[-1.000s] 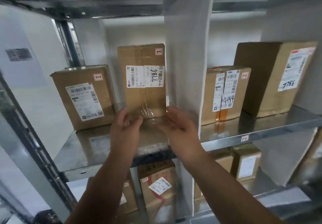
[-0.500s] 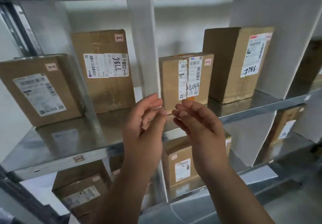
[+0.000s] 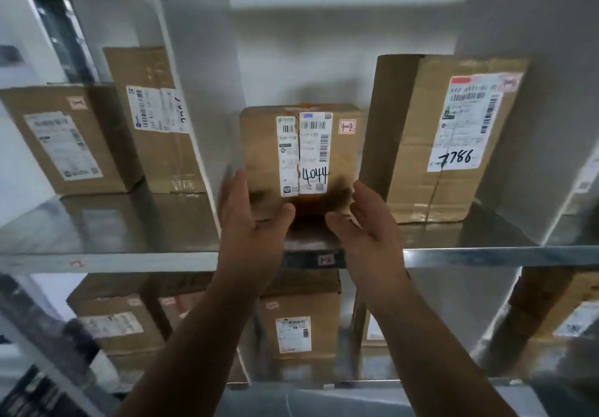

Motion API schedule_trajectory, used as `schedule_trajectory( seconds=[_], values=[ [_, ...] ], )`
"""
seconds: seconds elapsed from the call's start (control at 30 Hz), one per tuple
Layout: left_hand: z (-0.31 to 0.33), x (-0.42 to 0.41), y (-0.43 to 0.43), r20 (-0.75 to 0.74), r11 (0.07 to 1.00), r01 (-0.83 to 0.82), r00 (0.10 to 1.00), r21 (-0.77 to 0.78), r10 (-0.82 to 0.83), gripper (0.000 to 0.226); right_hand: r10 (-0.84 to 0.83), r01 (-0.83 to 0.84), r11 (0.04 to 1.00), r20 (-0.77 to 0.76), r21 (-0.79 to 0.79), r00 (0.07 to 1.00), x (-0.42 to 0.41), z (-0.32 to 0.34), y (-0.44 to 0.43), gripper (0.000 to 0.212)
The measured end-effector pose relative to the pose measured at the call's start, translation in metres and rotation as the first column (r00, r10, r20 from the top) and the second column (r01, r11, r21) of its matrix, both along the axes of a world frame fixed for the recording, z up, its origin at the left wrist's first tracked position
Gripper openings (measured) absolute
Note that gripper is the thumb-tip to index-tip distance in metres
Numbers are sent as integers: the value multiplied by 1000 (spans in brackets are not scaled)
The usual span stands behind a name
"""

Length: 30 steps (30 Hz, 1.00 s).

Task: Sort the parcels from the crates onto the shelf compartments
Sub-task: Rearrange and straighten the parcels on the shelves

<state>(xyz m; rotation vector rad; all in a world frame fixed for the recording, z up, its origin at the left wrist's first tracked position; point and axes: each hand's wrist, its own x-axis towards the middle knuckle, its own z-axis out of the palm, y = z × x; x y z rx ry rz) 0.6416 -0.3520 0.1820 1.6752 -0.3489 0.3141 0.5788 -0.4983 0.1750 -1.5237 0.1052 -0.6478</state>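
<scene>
Spread left hand and right hand flank the small brown cardboard parcel marked 4044. Placing looks nearly done; next, both hands should withdraw cleanly

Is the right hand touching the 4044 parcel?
Cannot tell. In the head view the right hand overlaps the lower right corner of the 4044 parcel, but blur and shadow there hide any contact or gap.
</scene>
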Motion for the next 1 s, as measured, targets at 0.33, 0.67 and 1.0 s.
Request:
schedule_trajectory(
  seconds=[0.33,0.67,1.0],
  values=[
    [25,36,-31,-275,993,-118,955,-3,112,73,-106,13,951,-285,-309,953,58,32,-22,66],
    [38,89,-47,-345,983,-176,927,-55,147,75,-149,1,929,-370,-370,917,110,34,-21,65],
    [32,97,-56,-349,979,-197,923,-60,164,108,-254,62,887,-371,-457,893,125,24,-16,98]
  ],
)
